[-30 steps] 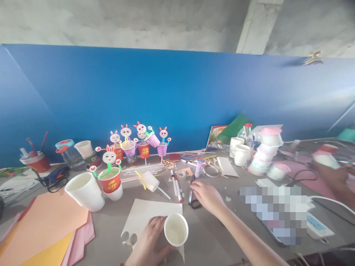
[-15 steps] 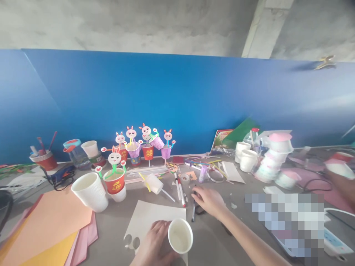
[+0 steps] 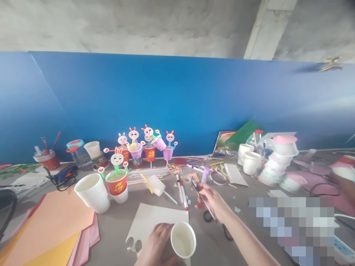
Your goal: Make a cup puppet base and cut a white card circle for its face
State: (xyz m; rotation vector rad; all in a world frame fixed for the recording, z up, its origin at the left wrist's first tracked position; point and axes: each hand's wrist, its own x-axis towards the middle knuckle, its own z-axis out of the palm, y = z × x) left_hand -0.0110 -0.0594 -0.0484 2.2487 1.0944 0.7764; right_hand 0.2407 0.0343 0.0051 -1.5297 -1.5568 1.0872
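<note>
My left hand [image 3: 158, 239] is closed around the side of a white paper cup [image 3: 183, 236], its open mouth facing up towards me. Beneath them lies a sheet of white paper [image 3: 155, 214] with round holes cut near its left edge. My right hand [image 3: 214, 201] grips a slim pen [image 3: 204, 202] with a dark end, lifted off the table. Partly hidden under that forearm are black-handled scissors [image 3: 208, 216]. Marker pens [image 3: 181, 190] lie left of the right hand. Near them rests a small white cup [image 3: 156, 185] on its side with straws attached.
Rabbit-faced cup figures [image 3: 117, 181] stand towards the blue partition [image 3: 177, 96]. At left are stacked white cups [image 3: 93, 194] and coloured paper sheets [image 3: 52, 221]. Tape rolls [image 3: 218, 178], straws and scraps lie mid-table. Decorated cups [image 3: 274, 162] are stacked at right, near another person's hand [image 3: 348, 188].
My right hand has picked the pen up from the table and now holds it at a slant. The left hand still holds the cup. The whole view has shifted slightly.
</note>
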